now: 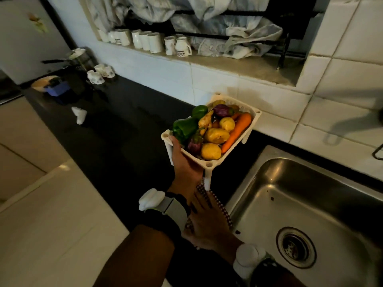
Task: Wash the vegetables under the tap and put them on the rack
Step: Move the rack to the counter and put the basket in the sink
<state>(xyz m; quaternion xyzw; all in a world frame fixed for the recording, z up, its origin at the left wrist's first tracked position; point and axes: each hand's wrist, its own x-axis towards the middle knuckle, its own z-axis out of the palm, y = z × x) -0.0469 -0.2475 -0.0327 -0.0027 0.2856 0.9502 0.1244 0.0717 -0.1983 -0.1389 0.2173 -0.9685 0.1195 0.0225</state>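
White basket (209,162) | left hand (186,162) grips rim; right hand (207,222) flat on cloth (224,210)

Dim kitchen, light weak and uneven. Black countertop (116,129) running from nine o'clock toward centre. White tiled wall (342,83) from twelve to three o'clock. Recessed ledge (238,65) at twelve o'clock, lined with white mugs (153,41), crumpled pale cloth (228,27) draped on dark bars above. Steel sink (310,204) at four o'clock, round drain (295,247) near five. Pale cabinet front (51,214) at seven to eight o'clock. Blue container (57,89) and more cups (99,74) far off at ten o'clock.
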